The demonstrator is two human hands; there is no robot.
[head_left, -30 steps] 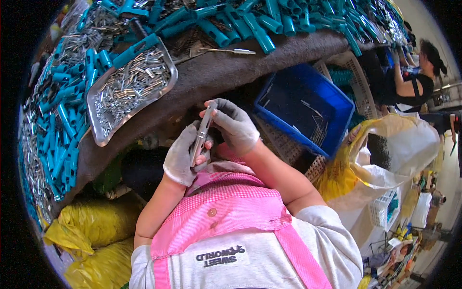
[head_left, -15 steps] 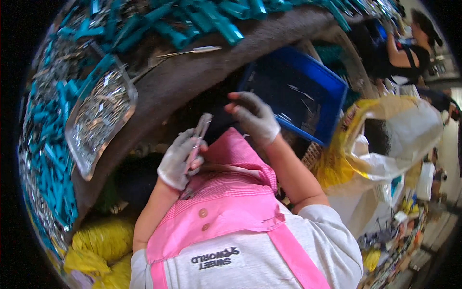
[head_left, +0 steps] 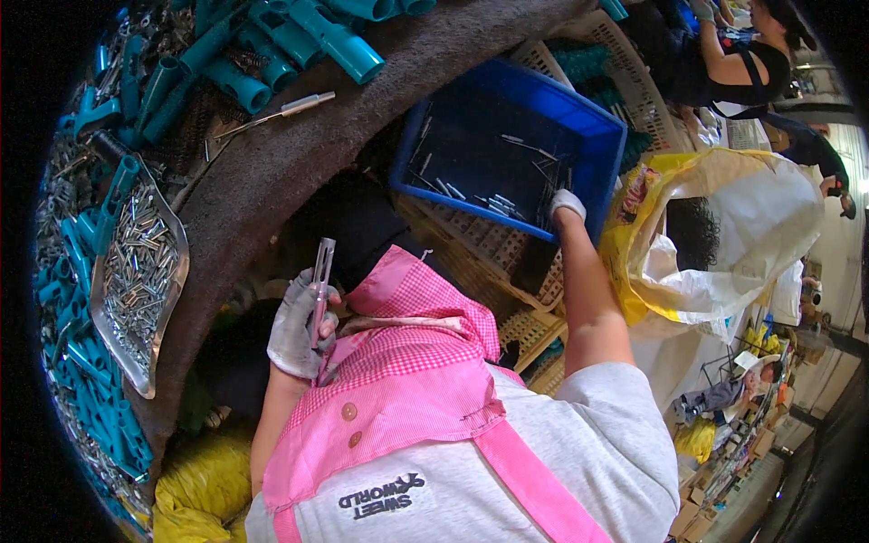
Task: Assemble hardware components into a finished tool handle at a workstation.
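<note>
My left hand (head_left: 294,335), in a pale glove, is closed around an upright clear tube (head_left: 322,281) with a pinkish lower part, in front of my pink apron. My right hand (head_left: 568,206), also gloved, reaches over the near right wall of a blue bin (head_left: 605,136). Its fingers point down into the bin and are mostly hidden. Several slim silvery rods (head_left: 503,206) lie on the bin's dark bottom, and thin dark pieces are beside the right fingers.
A metal tray (head_left: 172,299) of small silvery parts and many teal tubes (head_left: 337,43) lie on the dark-edged table (head_left: 244,172). A slim metal tool (head_left: 308,104) rests near its edge. Plastic crates (head_left: 534,335), a yellow-and-white sack (head_left: 760,226) and a co-worker (head_left: 760,68) are to the right.
My right hand has moved from open air near my left hand rightward to the blue bin. My left hand still holds the clear tube. The view has shifted.
</note>
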